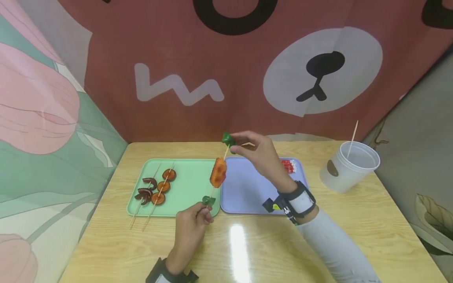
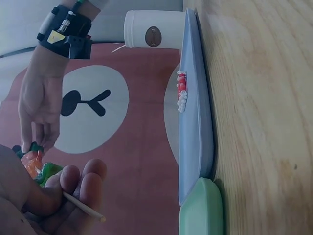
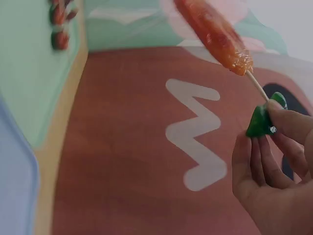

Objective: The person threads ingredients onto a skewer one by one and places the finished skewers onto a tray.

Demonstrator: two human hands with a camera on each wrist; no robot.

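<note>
My left hand (image 1: 192, 224) grips the lower end of a wooden skewer (image 2: 84, 207) between thumb and fingers. Threaded on it are a green pepper-like piece (image 1: 209, 201) just above that hand and a glazed orange-brown food piece (image 1: 218, 173) higher up. At the skewer's upper end my right hand (image 1: 260, 155) pinches another green piece (image 3: 260, 121) between thumb and fingertips. The right wrist view shows the stick reaching this piece; whether it passes through is hidden. The skewer is held tilted above the border of the green tray (image 1: 191, 165) and the blue-purple tray (image 1: 244, 196).
On the green tray's left lie a skewer of round brown slices (image 1: 163, 186) and one of dark curled pieces (image 1: 144, 194). Small red-and-white pieces (image 1: 289, 166) lie at the blue-purple tray's far right. A white bucket (image 1: 336, 177) with a stick (image 1: 352, 139) stands at right.
</note>
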